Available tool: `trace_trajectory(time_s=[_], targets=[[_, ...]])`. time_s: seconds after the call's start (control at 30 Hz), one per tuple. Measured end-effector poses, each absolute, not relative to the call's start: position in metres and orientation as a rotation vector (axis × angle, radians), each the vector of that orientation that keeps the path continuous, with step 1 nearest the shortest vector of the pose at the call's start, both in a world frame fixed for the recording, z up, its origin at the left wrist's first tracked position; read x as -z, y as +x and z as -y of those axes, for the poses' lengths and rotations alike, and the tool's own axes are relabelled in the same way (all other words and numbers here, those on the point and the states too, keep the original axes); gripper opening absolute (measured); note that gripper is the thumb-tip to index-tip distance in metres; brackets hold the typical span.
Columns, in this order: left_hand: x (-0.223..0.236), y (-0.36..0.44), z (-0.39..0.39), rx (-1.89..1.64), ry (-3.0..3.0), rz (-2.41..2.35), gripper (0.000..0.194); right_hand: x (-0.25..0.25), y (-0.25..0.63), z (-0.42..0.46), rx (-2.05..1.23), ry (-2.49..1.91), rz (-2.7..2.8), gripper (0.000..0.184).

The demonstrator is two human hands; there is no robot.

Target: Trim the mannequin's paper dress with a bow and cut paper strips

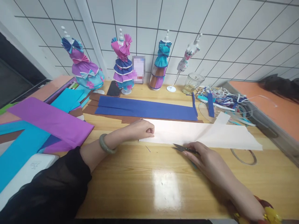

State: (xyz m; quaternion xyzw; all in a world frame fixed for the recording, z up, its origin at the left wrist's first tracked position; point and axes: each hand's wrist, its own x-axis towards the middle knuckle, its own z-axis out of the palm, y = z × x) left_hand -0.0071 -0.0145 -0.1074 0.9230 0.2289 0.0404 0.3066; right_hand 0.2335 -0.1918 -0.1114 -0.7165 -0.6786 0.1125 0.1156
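A long white strip of paper or thin fabric lies across the middle of the table, a loose flap standing up near its right end. My left hand is closed at the strip's left end, fingers curled on it; the fingertips are partly hidden. In my right hand is a pair of small dark scissors, blades pointing left, just below the strip's near edge. Behind the white strip a dark blue strip rests on brown material.
Purple and bright blue sheets pile up at left beside a white device. Several small dress forms, a phone and a glass jar line the wall. Scraps heap at right, near a ring.
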Motion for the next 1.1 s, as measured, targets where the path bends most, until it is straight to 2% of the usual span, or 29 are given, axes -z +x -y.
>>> trace_trajectory(time_s=[0.23, 1.1], targets=[[0.109, -0.007, 0.014, -0.104, 2.435, -0.594, 0.015, 0.108, 0.229, 0.193, -0.271, -2.084, 2.006, 0.037], [0.11, -0.007, 0.012, -0.112, 2.376, -0.595, 0.017, 0.117, 0.215, 0.159, -0.345, -1.795, 2.213, 0.029]])
